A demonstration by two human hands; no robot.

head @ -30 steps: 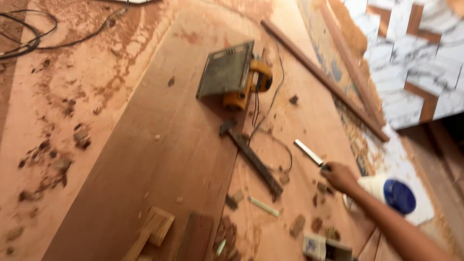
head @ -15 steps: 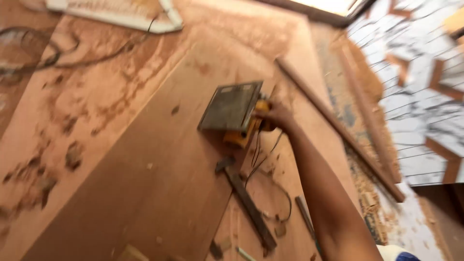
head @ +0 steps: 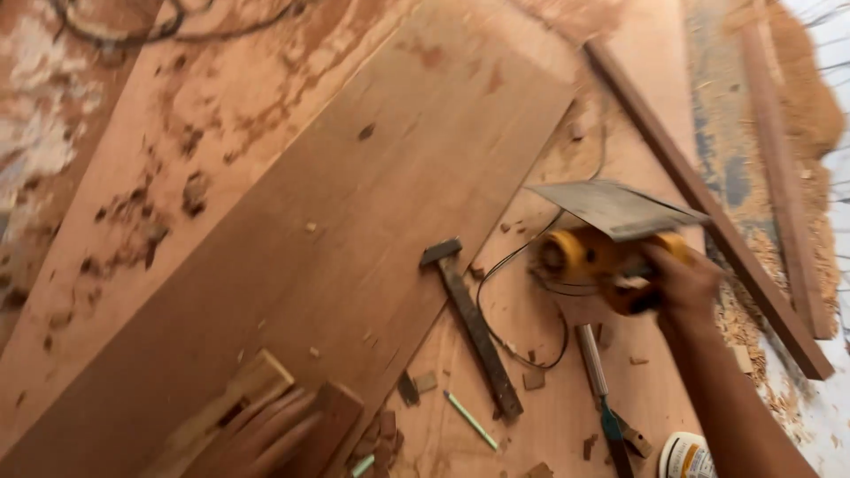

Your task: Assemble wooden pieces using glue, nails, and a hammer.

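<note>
A broad plywood sheet (head: 354, 230) lies diagonal across the dust-strewn floor (head: 97, 204), running 7 to 1 o'clock. Long wood strips (head: 708, 221) lie at 2 o'clock, off the sheet w/ sawdust beside them. At 3 o'clock the right hand (head: 677, 279) has its fingers closed round the handle of a yellow circular saw (head: 602, 248), lifted clear of the floor & tilted so its flat metal baseplate faces up; cord (head: 522, 301) trails below it. A hammer (head: 474, 327) lies near centre, a screwdriver (head: 598, 381) at 5 o'clock. Left hand (head: 266, 434), at 7 o'clock, rests by a wood block (head: 230, 407), fingers stretched out; blur hides whether it grips.
</note>
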